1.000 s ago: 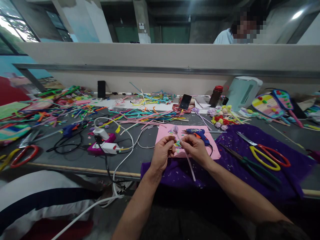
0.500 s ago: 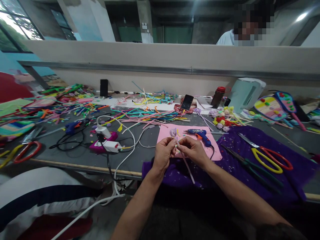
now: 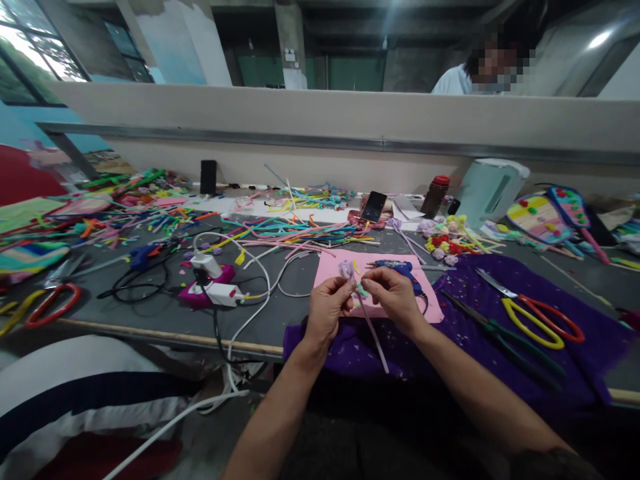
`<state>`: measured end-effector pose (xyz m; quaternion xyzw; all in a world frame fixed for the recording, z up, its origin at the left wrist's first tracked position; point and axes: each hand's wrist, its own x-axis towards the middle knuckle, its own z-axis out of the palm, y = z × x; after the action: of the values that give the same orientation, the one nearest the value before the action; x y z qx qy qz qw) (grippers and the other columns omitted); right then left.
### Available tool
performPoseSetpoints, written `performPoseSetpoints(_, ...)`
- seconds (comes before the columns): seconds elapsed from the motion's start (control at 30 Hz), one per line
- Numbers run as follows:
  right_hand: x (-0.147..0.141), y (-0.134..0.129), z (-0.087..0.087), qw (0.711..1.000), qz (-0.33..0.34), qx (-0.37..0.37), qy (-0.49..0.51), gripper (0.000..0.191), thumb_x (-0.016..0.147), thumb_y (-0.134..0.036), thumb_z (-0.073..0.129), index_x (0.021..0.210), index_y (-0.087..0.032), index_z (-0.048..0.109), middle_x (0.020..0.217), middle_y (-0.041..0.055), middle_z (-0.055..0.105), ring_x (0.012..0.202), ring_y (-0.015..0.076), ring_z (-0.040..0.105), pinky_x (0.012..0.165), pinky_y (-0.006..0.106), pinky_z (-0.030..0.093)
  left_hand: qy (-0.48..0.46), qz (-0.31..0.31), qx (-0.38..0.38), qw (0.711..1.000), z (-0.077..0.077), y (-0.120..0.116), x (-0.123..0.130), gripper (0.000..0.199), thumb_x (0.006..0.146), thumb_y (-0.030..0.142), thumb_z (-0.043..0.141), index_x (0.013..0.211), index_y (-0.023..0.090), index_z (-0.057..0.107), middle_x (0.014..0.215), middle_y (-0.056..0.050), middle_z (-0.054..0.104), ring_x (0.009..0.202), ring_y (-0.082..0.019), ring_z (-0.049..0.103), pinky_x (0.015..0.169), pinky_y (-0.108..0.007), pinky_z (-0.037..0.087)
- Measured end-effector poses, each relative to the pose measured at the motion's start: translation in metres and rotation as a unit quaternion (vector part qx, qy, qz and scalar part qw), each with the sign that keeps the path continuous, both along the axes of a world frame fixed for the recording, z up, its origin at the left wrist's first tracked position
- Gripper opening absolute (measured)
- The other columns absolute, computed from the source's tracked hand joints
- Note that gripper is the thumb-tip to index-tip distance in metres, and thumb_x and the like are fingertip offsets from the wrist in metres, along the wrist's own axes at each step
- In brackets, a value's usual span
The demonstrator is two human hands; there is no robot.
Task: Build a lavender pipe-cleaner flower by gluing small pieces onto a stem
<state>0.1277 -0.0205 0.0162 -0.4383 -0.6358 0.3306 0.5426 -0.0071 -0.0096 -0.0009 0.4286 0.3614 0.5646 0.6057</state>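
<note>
My left hand (image 3: 327, 303) is closed, pinching a lilac pipe-cleaner flower (image 3: 346, 269) just below its bloom. The flower's pale stem (image 3: 376, 341) hangs down toward me past my fingers. Just to the right, my right hand (image 3: 393, 297) is closed in a pinch, its fingertips a little apart from the flower. A small greenish bit shows by those fingertips; whether they grip it is unclear. Under both hands lies a pink sheet (image 3: 327, 265). A blue glue gun (image 3: 400, 265) rests on it, partly hidden behind my right hand.
On a purple cloth (image 3: 590, 313) to the right lie red-and-yellow-handled scissors (image 3: 537, 320) and dark-green-handled pliers (image 3: 500, 330). Pipe cleaners (image 3: 300, 233) spread behind, beside small pompom flowers (image 3: 443, 243). A power strip (image 3: 207, 293) with cables sits left. A person is beyond the partition.
My right hand has moved slightly right and up, away from the left fingers and the stem. My left hand keeps its hold on the flower.
</note>
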Motion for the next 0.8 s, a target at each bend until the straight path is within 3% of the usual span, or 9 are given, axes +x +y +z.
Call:
performPoseSetpoints(0.43, -0.0033, 0.0029, 0.0006, 0.999, -0.013, 0.001, 0.044, 0.019, 0.072, -0.035, 0.059, 0.074, -0.016, 0.058, 0.06, -0.0013, 0.055, 0.045, 0.0074, 0.045, 0.042, 0.02, 0.037, 0.125, 0.023, 0.054, 0.99, 0.0015, -0.0066, 0.0001, 0.025, 0.064, 0.039, 0.066, 0.07, 0.015, 0.062, 0.046, 0.004, 0.052, 0.038, -0.007, 0.045, 0.037, -0.018, 0.037)
performPoseSetpoints(0.8, -0.0029, 0.0013, 0.0027, 1.0, -0.012, 0.007, 0.023, 0.017, 0.076, -0.033, 0.055, 0.071, -0.017, 0.055, 0.058, -0.0028, 0.05, 0.045, 0.0074, 0.043, 0.043, 0.02, 0.035, 0.145, 0.012, 0.072, 0.987, 0.0001, -0.0066, 0.0002, 0.024, 0.067, 0.039, 0.064, 0.073, 0.015, 0.062, 0.048, 0.004, 0.052, 0.04, -0.008, 0.046, 0.038, -0.018, 0.037)
